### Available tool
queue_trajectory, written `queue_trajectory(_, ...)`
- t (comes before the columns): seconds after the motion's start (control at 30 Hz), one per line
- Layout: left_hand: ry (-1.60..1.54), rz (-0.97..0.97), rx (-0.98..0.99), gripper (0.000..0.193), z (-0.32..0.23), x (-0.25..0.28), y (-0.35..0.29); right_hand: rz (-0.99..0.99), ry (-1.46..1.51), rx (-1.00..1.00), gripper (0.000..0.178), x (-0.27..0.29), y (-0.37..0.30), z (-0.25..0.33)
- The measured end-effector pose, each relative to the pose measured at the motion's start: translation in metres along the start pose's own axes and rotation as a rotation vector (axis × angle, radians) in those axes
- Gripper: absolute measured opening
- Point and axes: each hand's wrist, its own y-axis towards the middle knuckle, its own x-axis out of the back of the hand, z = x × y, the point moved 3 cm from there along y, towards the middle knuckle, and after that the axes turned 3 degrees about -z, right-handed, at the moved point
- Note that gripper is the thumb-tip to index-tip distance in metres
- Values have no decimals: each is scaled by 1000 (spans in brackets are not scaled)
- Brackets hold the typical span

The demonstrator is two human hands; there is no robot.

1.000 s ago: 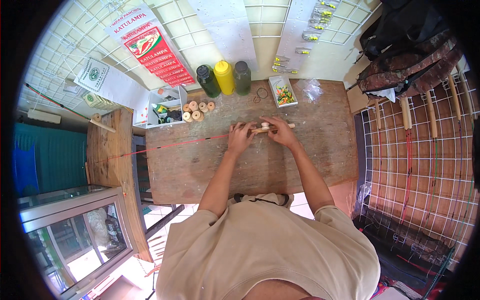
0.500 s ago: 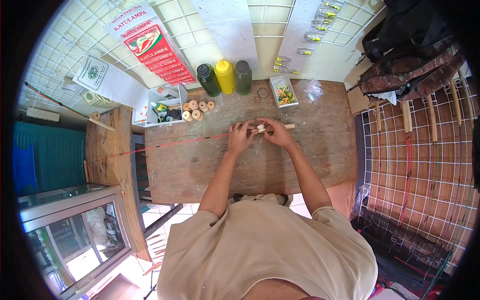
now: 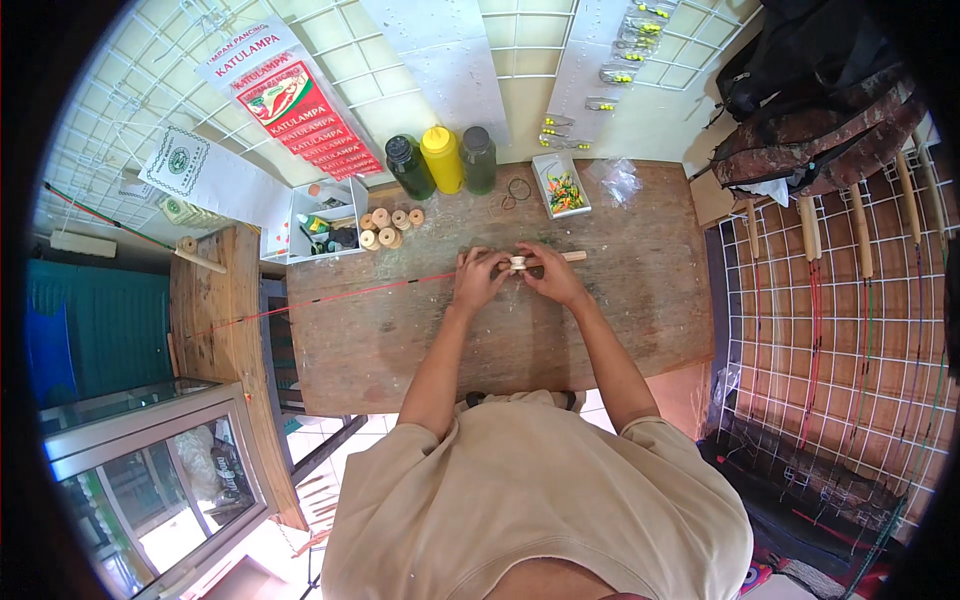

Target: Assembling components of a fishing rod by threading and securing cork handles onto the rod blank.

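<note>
A thin red fishing rod (image 3: 385, 289) with a pale wooden handle (image 3: 572, 257) lies across the wooden table, its tip pointing left. A small pale wooden spool (image 3: 517, 264) sits against the rod between my two hands. My left hand (image 3: 480, 279) is closed on the rod just left of the spool, its fingertips reaching toward the spool. From the other side, my right hand (image 3: 553, 275) pinches the spool between thumb and fingers, and the handle's end sticks out beyond it. Any line on the spool is too fine to make out.
Several wooden spools (image 3: 388, 238) stand by a white divided box (image 3: 330, 222) at the back left. Three bottles, one a yellow bottle (image 3: 442, 160), line the wall. A white tray (image 3: 562, 186) of small colourful floats and a clear plastic bag (image 3: 621, 182) lie farther right.
My right fingers have come down from above the spool to its right side. The spool has turned or shifted slightly between my hands. The whole view has tilted a little.
</note>
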Motion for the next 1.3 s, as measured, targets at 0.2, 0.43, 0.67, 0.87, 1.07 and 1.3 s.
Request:
queue_trajectory(0.2,-14,-20,-29,33,-6,3,0,-4,-250,98,36,-1,0,-3)
queue_trajectory(0.43,-28,-72,-48,34,-3,2,-3,-1,-320,104,37,-1,0,-1)
queue_trajectory(0.67,9,-98,-26,34,-1,5,-6,-44,-352,120,39,-1,-3,-1)
queue_trajectory(0.87,-19,-237,3,31,14,20,-2,-44,-358,89,37,-5,-2,-5)
queue_trajectory(1.07,272,-406,196,23,51,37,-4,-95,-516,116,36,-10,1,-2)
queue_trajectory(1.3,326,-299,382,20,64,41,12,-93,-502,102,36,-9,-1,-3)
